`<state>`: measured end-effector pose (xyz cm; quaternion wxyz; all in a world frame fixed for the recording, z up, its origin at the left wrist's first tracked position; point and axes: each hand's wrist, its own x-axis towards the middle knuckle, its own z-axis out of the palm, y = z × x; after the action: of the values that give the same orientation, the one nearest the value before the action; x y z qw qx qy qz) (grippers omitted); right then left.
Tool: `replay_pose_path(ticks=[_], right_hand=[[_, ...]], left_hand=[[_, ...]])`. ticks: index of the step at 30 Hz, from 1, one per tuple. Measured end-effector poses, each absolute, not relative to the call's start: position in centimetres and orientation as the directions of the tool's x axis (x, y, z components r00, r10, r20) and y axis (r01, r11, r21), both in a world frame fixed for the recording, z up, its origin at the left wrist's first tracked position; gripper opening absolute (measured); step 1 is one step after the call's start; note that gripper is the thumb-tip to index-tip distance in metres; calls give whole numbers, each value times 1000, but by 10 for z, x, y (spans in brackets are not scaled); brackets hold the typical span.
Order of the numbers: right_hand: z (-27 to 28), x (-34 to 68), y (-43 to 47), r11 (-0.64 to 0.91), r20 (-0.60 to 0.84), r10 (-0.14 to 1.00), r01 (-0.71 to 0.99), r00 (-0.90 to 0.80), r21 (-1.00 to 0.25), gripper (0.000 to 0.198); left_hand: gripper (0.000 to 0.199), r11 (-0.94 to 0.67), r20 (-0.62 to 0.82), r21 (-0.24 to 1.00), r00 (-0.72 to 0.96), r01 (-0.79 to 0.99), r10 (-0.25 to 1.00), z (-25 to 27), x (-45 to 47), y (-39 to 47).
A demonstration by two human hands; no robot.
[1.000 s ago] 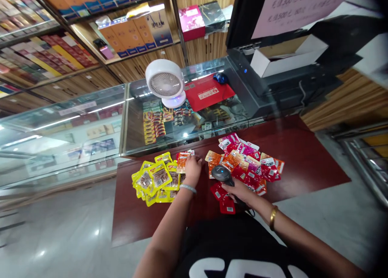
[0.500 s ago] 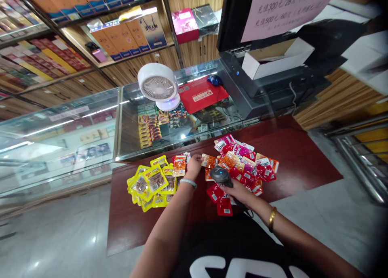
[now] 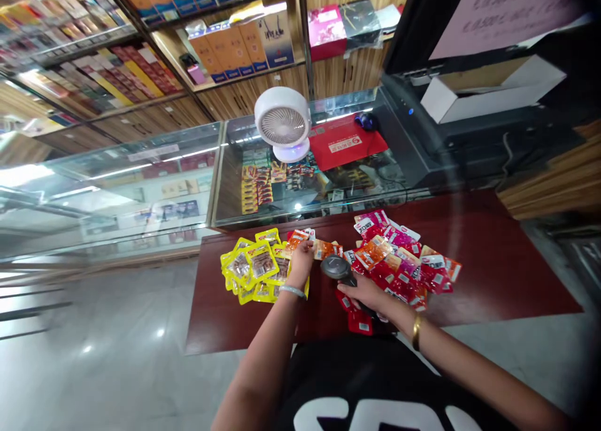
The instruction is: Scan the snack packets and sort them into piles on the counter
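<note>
My left hand [image 3: 302, 260] is closed, pinching the edge of an orange snack packet [image 3: 327, 250] that sticks out to its right. Another orange packet [image 3: 297, 237] lies just beyond its fingers, on the edge of the pile of yellow snack packets [image 3: 261, 260]. My right hand [image 3: 366, 292] is wrapped round the handle of a black barcode scanner [image 3: 336, 267], whose head points toward the pinched packet. Beside and behind the right hand is a loose heap of red, pink and orange packets [image 3: 399, 262]. A few red packets [image 3: 360, 322] lie partly hidden under that hand.
The packets lie on a dark red tabletop [image 3: 498, 255]. Beyond it stands a glass display counter [image 3: 235, 217] with a white fan [image 3: 282, 123], a red mat [image 3: 345, 146] and a mouse [image 3: 366, 121]. A monitor [image 3: 422, 24] and an open white box [image 3: 493, 89] are at right.
The view has swung, so the scene sits farther right. My left hand has drawn the orange packet leftward, away from the red heap toward the yellow pile. The scanner has shifted left with my right hand.
</note>
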<state>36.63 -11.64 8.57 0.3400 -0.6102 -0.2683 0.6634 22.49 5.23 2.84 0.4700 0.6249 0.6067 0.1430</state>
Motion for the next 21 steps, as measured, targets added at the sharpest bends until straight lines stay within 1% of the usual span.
replay_pose_path(ticks=[3, 6, 8, 10, 12, 13, 15, 17, 19, 21], right_hand=[[88, 364, -120, -650, -653, 757, -107, -13, -752, 29], [86, 365, -128, -667, -670, 742, -90, 0, -739, 32], [81, 366, -136, -661, -664, 747, -83, 18, -746, 33], [77, 368, -144, -656, -661, 749, -91, 42, -749, 35], [73, 371, -151, -657, -664, 745, -112, 56, -746, 37], [71, 372, -155, -656, -666, 744, -122, 62, -745, 38], [70, 375, -161, -646, -659, 748, -144, 74, -750, 39], [69, 377, -166, -630, -648, 757, -165, 84, -759, 40], [71, 379, -169, -620, -641, 762, -183, 92, -763, 40], [73, 380, -171, -620, -645, 757, -195, 103, -760, 41]], left_hand=[[21, 151, -374, 728, 202, 668, 905, 39, 208, 61], [24, 100, -320, 640, 145, 762, 936, 54, 187, 74], [27, 41, -239, 563, 115, 825, 964, 63, 177, 79], [34, -57, -101, 477, 119, 877, 988, 70, 177, 80], [43, -175, 5, 405, 189, 897, 982, 72, 186, 74], [43, -238, 13, 386, 253, 891, 967, 72, 194, 69], [36, -366, -61, 391, 420, 845, 905, 67, 215, 58], [32, -457, -166, 422, 562, 783, 810, 58, 238, 47], [34, -509, -243, 434, 640, 744, 729, 49, 259, 40], [34, -528, -307, 392, 649, 753, 696, 41, 277, 39]])
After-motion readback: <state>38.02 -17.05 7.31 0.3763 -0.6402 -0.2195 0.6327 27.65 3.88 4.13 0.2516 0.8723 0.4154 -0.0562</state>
